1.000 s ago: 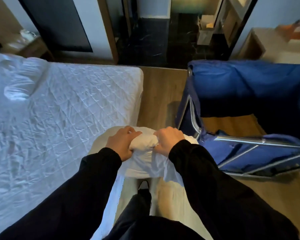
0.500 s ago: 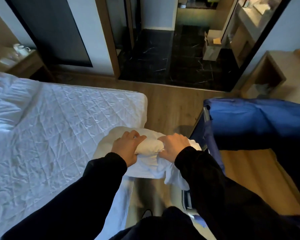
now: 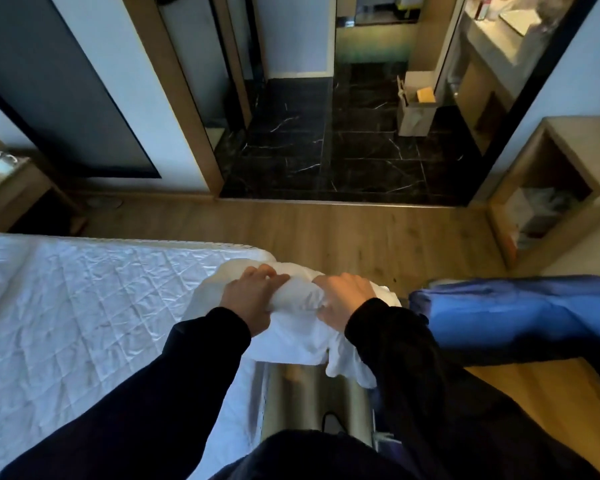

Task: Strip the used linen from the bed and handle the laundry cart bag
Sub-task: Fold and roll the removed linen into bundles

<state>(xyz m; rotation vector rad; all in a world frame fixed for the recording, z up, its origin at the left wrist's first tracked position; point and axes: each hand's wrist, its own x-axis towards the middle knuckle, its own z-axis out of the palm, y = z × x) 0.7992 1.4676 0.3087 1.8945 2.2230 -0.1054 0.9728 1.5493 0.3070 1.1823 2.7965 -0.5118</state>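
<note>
A bundle of white linen (image 3: pixel 298 303) hangs in front of me over the corner of the bed. My left hand (image 3: pixel 250 299) grips its left side with curled fingers. My right hand (image 3: pixel 343 299) grips its right side, knuckles up. A loose tail of the cloth droops below my right wrist. The bed (image 3: pixel 84 313) at my left shows a quilted white mattress cover with no sheet on it. The blue laundry cart bag (image 3: pixel 506 313) stands at my right, close to my right forearm; its opening is partly cut off by my sleeve.
Wooden floor runs between bed and cart. Ahead, a doorway opens onto dark marble tiles (image 3: pixel 326 150) with a small cardboard box (image 3: pixel 416 112). A wooden nightstand (image 3: pixel 11 192) stands at far left, an open wooden shelf unit (image 3: pixel 548 195) at far right.
The view has tilted up, so the doorway fills more of the frame and the blue cart sits lower right. Both hands keep hold of the same white bundle.
</note>
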